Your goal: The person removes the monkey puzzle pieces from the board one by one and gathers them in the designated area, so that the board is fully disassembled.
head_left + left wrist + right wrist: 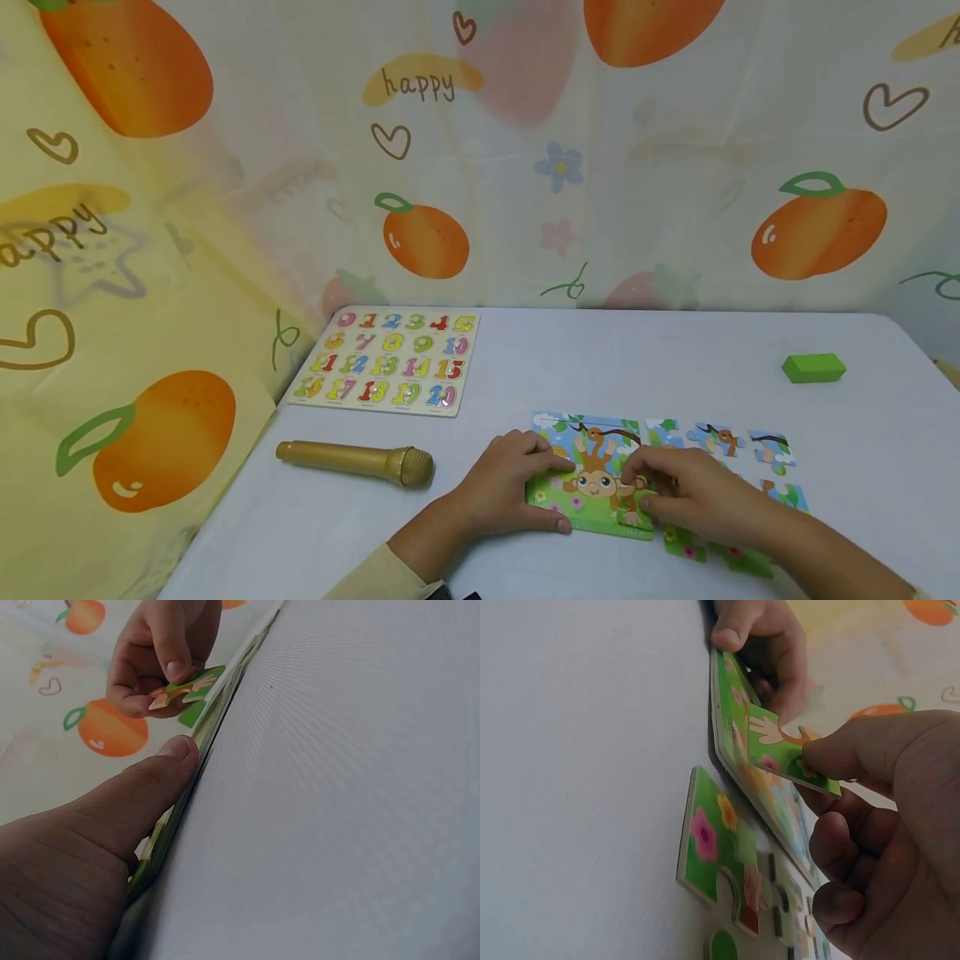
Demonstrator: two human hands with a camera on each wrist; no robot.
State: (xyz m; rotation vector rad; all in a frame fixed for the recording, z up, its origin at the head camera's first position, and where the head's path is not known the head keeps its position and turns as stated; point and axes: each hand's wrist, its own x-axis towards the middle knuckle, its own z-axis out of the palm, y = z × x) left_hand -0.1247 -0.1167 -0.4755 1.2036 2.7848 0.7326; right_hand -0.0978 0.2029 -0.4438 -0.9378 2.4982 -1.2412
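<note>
My right hand (693,490) pinches a puzzle piece (780,750) between thumb and fingers, over the right part of a monkey puzzle board (551,496). The piece is green with a pale hand shape and flowers. In the left wrist view the piece (196,688) is tilted above the board. My left hand (498,487) rests on the board's left side, its straight thumb (142,787) along the near edge and its fingers over the picture. Loose pieces (772,447) lie right of the board; the right hand hides some of them.
A number board (384,410) lies at the back left. In front of it is a gold toy microphone (341,460). A green block (813,368) sits at the back right. A fruit-patterned curtain (495,167) hangs behind the white table (600,358).
</note>
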